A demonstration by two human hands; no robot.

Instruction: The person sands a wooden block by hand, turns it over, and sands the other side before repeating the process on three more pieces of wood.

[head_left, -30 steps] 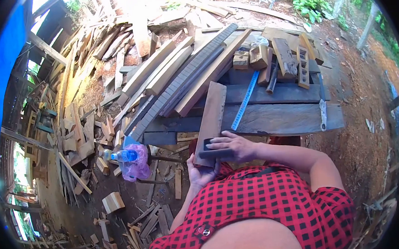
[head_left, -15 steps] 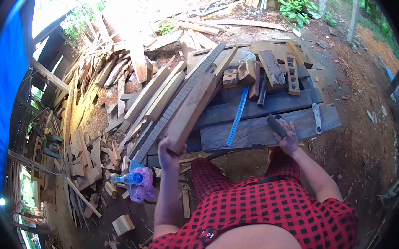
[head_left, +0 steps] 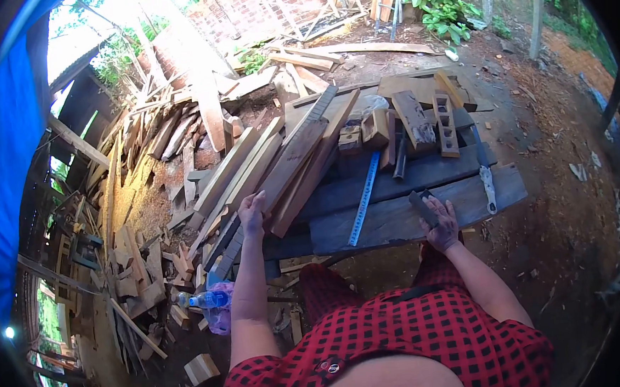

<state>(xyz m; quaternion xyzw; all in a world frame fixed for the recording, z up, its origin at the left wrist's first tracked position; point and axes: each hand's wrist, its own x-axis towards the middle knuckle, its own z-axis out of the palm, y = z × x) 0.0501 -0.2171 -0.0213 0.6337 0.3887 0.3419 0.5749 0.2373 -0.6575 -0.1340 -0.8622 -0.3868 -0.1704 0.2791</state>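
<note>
My left hand point(head_left: 252, 210) is closed on the near end of a wooden plank point(head_left: 290, 166), which slants away over other long pieces. Just right of it lies a reddish-brown plank point(head_left: 309, 176). My right hand point(head_left: 441, 226) is closed around a small dark block point(head_left: 423, 209) above the front board of the dark wooden bench point(head_left: 396, 215). Between my hands, a blue measuring strip point(head_left: 364, 199) stretches across the bench. A knife-like tool with a whitish, wrapped-looking handle point(head_left: 488, 188) lies to the right of my right hand.
Wood blocks point(head_left: 375, 129), a piece with square holes point(head_left: 446, 125) and a dark rod point(head_left: 400, 154) rest at the bench's back. Bottles point(head_left: 208, 299) and a pinkish plastic bag point(head_left: 220, 318) are lower left. Scrap wood point(head_left: 140, 264) covers the left ground.
The plank in my left hand has moved left and away onto the long pieces, uncovering the reddish-brown plank. My right hand still holds the dark block, slightly lower. The view has shifted.
</note>
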